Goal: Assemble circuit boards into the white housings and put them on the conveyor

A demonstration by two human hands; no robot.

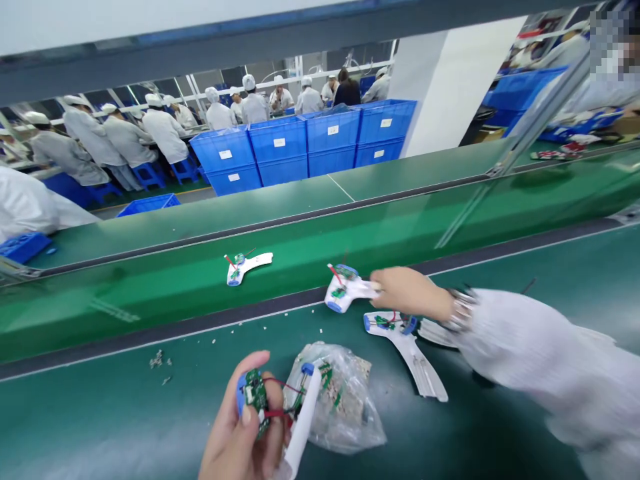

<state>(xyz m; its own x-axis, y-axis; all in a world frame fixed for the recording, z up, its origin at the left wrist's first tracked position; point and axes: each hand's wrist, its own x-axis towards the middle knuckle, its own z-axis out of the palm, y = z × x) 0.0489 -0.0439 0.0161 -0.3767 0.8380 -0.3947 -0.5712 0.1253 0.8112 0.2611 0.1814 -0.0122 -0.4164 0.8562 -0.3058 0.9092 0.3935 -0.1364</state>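
Observation:
My left hand (250, 427) is closed around a green circuit board (255, 393) with a blue part at its edge. Red wires run from the board to a white plastic shell (303, 423) with a blue tip, beside my fingers. Farther out, my right hand (413, 292) grips the handle end of a white gun-shaped housing (345, 290). That housing carries a small board and a red wire, at the near edge of the green belt. Below my right hand lies another gun-shaped housing half (407, 347) with electronics in its head. My right fingertips are slightly blurred.
A clear plastic bag (350, 400) of small boards lies by my left hand. Another housing (245, 267) rests on the belt (165, 287). White shells (437, 332) lie under my right forearm; scraps (159, 360) are at left. Blue bins (277, 143) and co-workers (163, 130) stand beyond.

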